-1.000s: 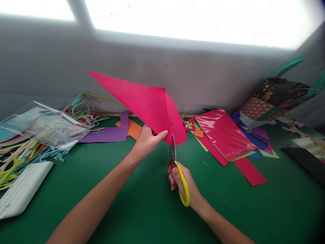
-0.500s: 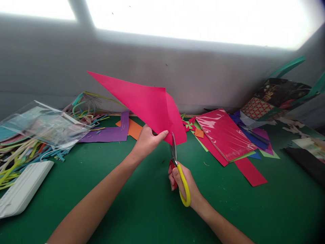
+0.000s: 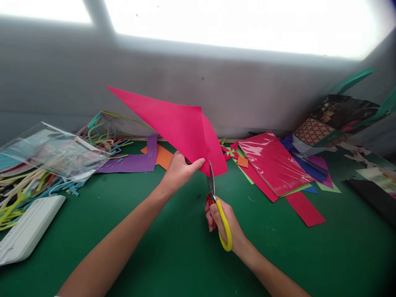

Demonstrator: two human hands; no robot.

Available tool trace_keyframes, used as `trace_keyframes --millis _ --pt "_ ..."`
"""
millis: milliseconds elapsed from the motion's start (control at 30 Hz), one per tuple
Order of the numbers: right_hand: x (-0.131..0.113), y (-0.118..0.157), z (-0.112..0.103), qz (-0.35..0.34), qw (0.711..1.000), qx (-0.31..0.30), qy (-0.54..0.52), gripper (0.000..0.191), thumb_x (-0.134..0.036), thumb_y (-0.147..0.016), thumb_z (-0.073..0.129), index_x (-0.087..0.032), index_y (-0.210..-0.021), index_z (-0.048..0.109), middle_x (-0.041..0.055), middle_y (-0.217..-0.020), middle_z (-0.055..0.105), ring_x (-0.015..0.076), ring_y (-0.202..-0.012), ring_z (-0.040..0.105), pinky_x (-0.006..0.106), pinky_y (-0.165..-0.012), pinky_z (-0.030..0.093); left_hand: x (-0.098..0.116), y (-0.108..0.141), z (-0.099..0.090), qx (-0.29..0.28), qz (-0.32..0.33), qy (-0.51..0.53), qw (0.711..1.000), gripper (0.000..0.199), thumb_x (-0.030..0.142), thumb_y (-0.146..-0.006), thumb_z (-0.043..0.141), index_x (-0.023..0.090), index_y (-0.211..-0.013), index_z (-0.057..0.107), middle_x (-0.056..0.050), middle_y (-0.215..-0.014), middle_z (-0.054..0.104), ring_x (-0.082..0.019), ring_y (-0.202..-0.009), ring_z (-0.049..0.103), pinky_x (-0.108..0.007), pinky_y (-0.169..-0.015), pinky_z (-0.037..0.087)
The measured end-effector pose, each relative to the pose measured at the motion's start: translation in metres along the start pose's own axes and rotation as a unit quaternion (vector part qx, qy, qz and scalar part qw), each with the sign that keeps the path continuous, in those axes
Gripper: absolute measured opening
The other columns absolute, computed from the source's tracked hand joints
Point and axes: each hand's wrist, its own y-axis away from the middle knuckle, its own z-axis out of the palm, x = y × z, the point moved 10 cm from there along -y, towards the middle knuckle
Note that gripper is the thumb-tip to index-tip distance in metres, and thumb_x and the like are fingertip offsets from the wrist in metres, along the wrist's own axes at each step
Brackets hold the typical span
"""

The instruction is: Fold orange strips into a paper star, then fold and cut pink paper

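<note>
My left hand (image 3: pixel 182 171) is closed on the lower edge of a bright pink sheet of paper (image 3: pixel 182 128), its thumb lying on the near face. The sheet is held up above the table, with a crease running down toward my thumb and a long point reaching to the upper left. A pair of scissors (image 3: pixel 224 227) is in my right hand (image 3: pixel 227 218), with fingers through a yellow loop and a red loop. Their blades stand upright at the sheet's lower edge, just right of my left thumb, with the paper between them. The fingers behind the paper are hidden.
On the green table (image 3: pixel 173 247), a white paper trimmer (image 3: pixel 34 227) and colourful strips (image 3: pixel 18 189) lie left. Purple paper (image 3: pixel 133 163) and orange paper (image 3: pixel 163 156) are behind my left hand. A plastic-wrapped red paper pack (image 3: pixel 275 165) lies right, near a patterned bag (image 3: pixel 318 130).
Almost nothing differs. Both hands, the pink paper and the scissors keep their places, apart from a very slight shift of the paper's right edge.
</note>
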Motion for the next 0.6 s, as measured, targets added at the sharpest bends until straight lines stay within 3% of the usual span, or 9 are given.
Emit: trace_keyframes --millis 600 --pt "-0.0065 0.0025 0.0014 0.023 1.0 -0.009 -0.002 0.053 -0.073 -0.096 0.049 -0.02 -0.09 0.051 -0.0045 -0.064 0.05 0.0107 -0.049 0.048 0.024 -0.048 0.043 0.002 0.0004 -0.0014 0.009 -0.009 0.006 1.0 0.025 0.035 -0.083 0.074 0.016 -0.099 0.069 -0.009 -0.1 0.076 -0.025 -0.09 0.072 -0.032 -0.077 0.056"
